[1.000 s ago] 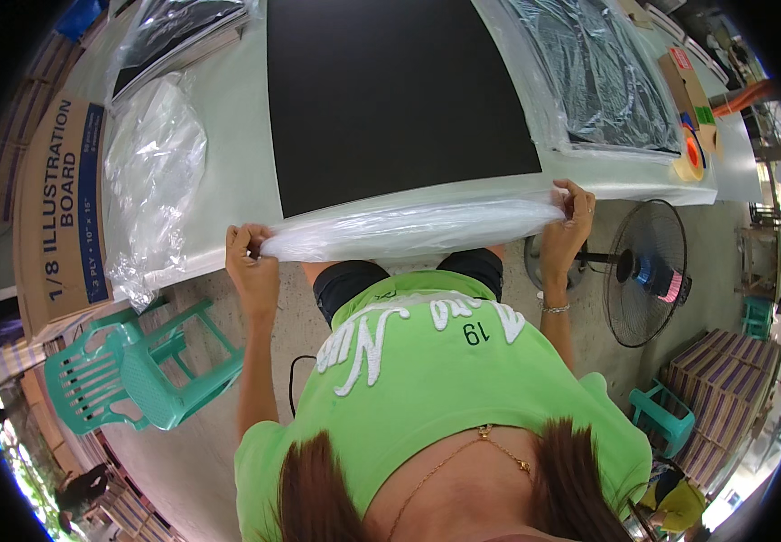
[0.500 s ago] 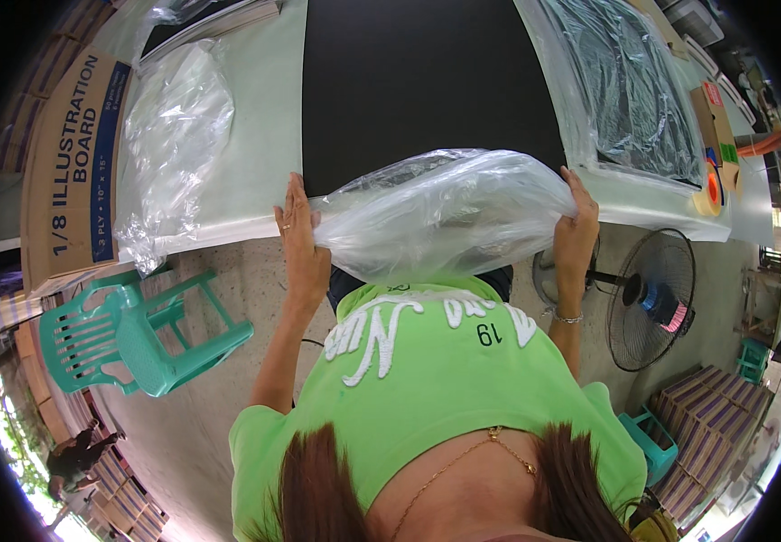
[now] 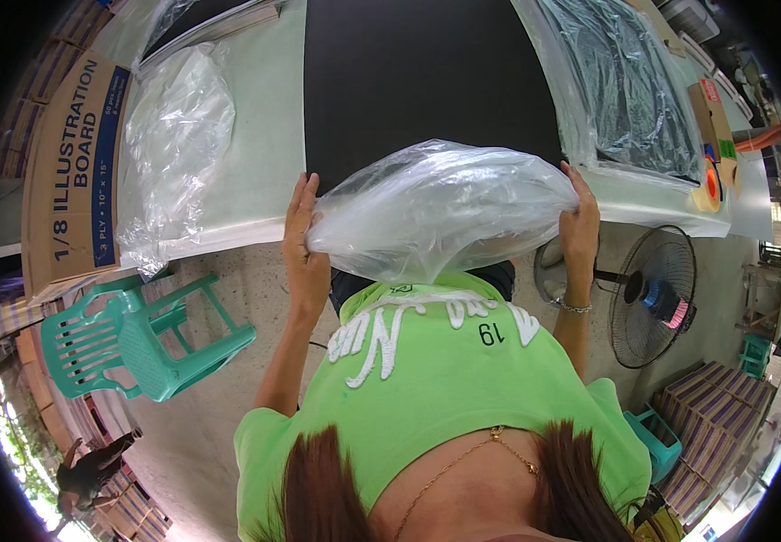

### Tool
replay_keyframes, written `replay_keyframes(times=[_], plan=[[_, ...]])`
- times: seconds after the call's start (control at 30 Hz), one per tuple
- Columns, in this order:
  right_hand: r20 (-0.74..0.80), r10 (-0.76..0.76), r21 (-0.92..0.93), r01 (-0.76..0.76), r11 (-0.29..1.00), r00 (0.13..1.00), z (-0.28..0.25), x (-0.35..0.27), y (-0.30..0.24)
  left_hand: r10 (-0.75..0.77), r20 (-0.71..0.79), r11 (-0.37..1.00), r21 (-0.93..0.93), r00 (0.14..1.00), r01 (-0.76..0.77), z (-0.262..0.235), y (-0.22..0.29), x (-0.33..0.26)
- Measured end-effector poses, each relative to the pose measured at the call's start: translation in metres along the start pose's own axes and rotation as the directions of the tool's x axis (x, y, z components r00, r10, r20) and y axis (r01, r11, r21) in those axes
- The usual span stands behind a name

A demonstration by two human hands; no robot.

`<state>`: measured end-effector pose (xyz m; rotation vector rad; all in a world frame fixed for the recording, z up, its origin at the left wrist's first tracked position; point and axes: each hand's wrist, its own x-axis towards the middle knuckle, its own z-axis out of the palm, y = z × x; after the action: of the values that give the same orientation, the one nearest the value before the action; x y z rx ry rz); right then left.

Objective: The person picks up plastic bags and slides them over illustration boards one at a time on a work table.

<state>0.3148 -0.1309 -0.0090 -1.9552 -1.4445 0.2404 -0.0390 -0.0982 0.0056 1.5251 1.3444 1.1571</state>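
At far left stands a cardboard box (image 3: 74,181). Next, crumpled plastic (image 3: 178,135) lies on the table (image 3: 262,135). The left hand (image 3: 306,230), fingers extended, holds one end of the clear film (image 3: 440,212). The film billows between both hands, hiding the near edge of the black board (image 3: 427,81). The right hand (image 3: 580,221) holds the opposite end.
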Motion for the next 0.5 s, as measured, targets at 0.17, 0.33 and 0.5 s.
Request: replay_keyframes(times=[0.17, 0.33, 0.5], plan=[[-0.022, 0.074, 0.175, -0.069, 0.982, 0.997, -0.019, 0.005, -0.015, 0.169, -0.128, 0.978, 0.148, 0.977, -0.149, -0.008, 0.004, 0.017], [-0.087, -0.037, 0.312, 0.063, 0.948, 0.996, -0.043, 0.016, -0.015, 0.447, -0.072, 0.852, 0.336, 0.892, -0.400, -0.025, 0.028, 0.048], [-0.138, -0.013, 0.431, 0.072, 0.900, 0.990, -0.063, 0.031, -0.013, 0.571, -0.118, 0.815, 0.192, 0.812, -0.546, -0.040, 0.076, 0.086]])
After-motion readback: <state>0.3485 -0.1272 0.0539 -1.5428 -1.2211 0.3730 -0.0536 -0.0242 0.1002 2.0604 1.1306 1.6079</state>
